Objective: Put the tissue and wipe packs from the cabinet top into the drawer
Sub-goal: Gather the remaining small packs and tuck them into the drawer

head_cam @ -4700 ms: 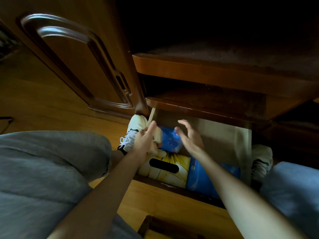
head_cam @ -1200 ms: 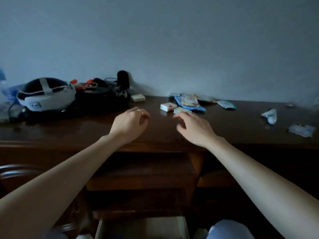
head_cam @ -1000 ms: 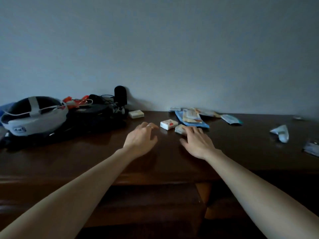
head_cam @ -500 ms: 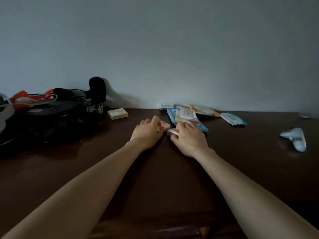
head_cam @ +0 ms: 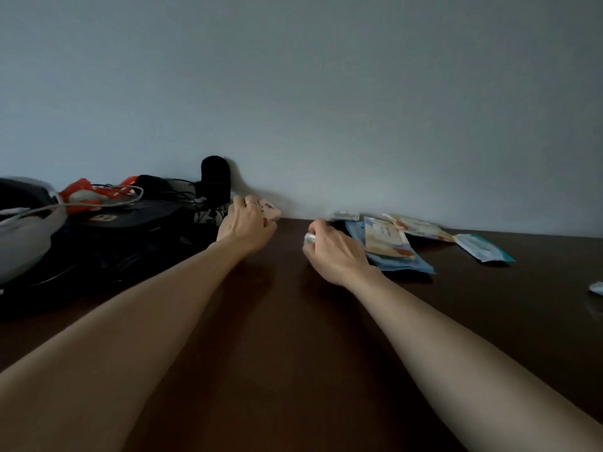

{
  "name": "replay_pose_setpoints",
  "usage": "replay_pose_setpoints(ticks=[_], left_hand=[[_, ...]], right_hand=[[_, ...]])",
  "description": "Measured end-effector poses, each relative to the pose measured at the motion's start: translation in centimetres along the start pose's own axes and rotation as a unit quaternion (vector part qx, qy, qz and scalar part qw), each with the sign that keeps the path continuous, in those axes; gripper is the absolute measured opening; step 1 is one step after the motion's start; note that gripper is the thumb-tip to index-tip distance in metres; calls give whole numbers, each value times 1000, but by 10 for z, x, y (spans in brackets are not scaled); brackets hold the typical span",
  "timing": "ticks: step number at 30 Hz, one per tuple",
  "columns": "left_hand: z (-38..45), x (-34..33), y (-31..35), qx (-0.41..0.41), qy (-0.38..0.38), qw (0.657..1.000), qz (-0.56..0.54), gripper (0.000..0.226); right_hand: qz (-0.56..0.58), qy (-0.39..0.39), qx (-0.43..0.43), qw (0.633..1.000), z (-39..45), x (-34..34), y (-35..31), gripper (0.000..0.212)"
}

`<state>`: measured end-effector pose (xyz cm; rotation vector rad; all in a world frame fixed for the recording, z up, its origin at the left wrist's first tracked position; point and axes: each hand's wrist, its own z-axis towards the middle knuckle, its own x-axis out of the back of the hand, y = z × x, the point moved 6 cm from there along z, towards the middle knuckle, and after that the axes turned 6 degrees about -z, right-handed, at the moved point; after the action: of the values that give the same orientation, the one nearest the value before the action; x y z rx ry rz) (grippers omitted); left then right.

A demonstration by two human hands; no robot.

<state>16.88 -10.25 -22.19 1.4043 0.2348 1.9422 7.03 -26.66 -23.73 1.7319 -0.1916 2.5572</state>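
Reaching across the dark cabinet top (head_cam: 287, 337), both hands grip small packs near the wall. The left hand (head_cam: 246, 228) curls its fingers round a small pale tissue pack (head_cam: 272, 212) with red marks on it; a ring shows on one finger. The right hand (head_cam: 332, 252) curls round a small whitish pack (head_cam: 308, 238), of which only a corner shows past the fingers. Print on both packs is too small and dim to read.

Just right of the right hand lies a blue wipe pack (head_cam: 394, 261) with a pale-labelled pack (head_cam: 385, 239) on top of it; their lettering is blurred. Behind them, against the wall, sit a small white packet (head_cam: 345, 216) and a flat pale pouch (head_cam: 421, 228), then a teal-edged sachet (head_cam: 484, 251) further right. To the left stand a black microphone (head_cam: 215, 181), tangled cables, a black device (head_cam: 130, 220) and something red and white (head_cam: 81, 195); the left hand is close beside the microphone's base.

Half a second ago the two hands were together at mid-cabinet, each on a pack; now they are apart, and the left one has moved back toward the wall with its pack. The drawer is out of view.
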Motion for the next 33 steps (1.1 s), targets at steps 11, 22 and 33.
replay_pose_setpoints(ticks=[11, 22, 33], left_hand=[[27, -55, -26, -47, 9, 991, 123, 64], [22, -53, -18, -63, 0, 987, 147, 73], [-29, -29, -3, -36, -74, 995, 52, 75]], right_hand=[[-133, -17, -142, 981, 104, -31, 75, 49], [-160, -30, -85, 983, 103, -53, 65, 58], [44, -130, -4, 991, 10, -21, 25, 60]])
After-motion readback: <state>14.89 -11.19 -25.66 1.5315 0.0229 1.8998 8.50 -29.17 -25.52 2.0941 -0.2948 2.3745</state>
